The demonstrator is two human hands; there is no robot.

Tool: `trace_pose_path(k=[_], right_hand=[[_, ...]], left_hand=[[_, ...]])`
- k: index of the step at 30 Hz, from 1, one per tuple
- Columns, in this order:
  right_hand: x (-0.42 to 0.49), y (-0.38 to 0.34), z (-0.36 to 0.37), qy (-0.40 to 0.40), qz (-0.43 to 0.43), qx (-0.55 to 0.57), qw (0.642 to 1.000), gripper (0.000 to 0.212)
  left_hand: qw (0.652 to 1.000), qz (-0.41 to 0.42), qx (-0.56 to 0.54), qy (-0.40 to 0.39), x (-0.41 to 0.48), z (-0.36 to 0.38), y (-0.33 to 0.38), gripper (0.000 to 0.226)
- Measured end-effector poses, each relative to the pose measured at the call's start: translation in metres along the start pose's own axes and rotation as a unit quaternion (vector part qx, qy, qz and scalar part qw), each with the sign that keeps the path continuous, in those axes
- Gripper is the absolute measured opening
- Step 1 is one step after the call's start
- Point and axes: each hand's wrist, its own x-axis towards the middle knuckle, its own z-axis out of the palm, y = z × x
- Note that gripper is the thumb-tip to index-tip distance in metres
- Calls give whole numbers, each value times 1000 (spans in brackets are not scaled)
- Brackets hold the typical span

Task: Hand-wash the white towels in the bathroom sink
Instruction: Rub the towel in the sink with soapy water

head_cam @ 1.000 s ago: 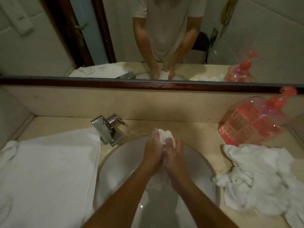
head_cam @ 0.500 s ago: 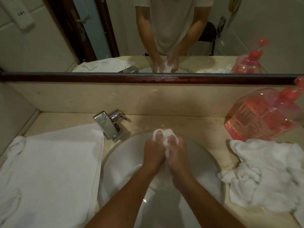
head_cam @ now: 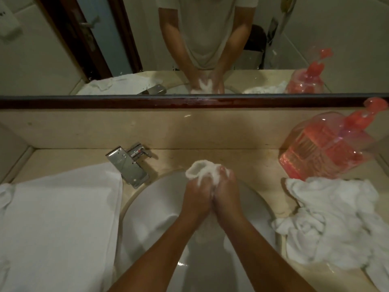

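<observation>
Over the sink (head_cam: 151,207), my left grip (head_cam: 196,199) and right grip (head_cam: 228,197) clench one sudsy towel (head_cam: 200,168) mid-scrub; the crumpled towels (head_cam: 328,218) beside it seemingly await washing.

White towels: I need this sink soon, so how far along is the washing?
Done: nothing can be confirmed. In hand: the left hand and right hand grip one white towel over the sink. Left: likely the crumpled towels on the right or the flat towel on the left; which is washed is unclear.

At least three white towels (head_cam: 200,168), two hands (head_cam: 196,197), one sink (head_cam: 151,207), one faucet (head_cam: 128,164), one pink bottle (head_cam: 322,148).
</observation>
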Motion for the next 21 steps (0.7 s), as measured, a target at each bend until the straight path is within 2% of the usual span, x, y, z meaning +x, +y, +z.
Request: trace_pose_path(k=[3, 6, 7, 9, 10, 11, 12, 14, 16, 17, 19, 21], right_hand=[[-19, 16, -4, -48, 3, -52, 997, 21], [-12, 28, -18, -88, 71, -22, 993, 36], [-3, 34, -23, -91, 103, 5, 991, 44], [10, 51, -29, -98, 138, 9, 986, 54], [17, 69, -29, -104, 137, -30, 985, 57], [23, 86, -31, -98, 133, -76, 983, 57], [27, 102, -31, -95, 134, -102, 981, 55], [34, 123, -31, -97, 156, -102, 978, 51], [42, 131, -29, -95, 155, -94, 979, 41], [47, 137, -28, -94, 150, -89, 980, 37], [48, 137, -25, -86, 141, -71, 984, 39], [48, 136, -28, -73, 156, -53, 984, 39]], left_hand=[[999, -28, -28, 35, 14, -12, -6, 47], [991, -115, -64, -13, 12, -14, -19, 59], [980, -163, -108, -39, 15, -14, -27, 64], [927, -265, -254, -76, 22, -20, -49, 67], [899, -296, -314, -72, 27, -22, -63, 60], [888, -311, -332, -61, 30, -23, -79, 49], [893, -321, -312, -48, 31, -20, -97, 40], [938, -290, -181, -66, 27, -12, -126, 35], [976, -202, -18, -74, 21, 0, -142, 25], [983, -166, 30, -68, 18, 5, -142, 17], [990, -124, 68, -29, 15, 15, -139, 16], [989, -134, 60, -2, 13, 20, -131, 24]])
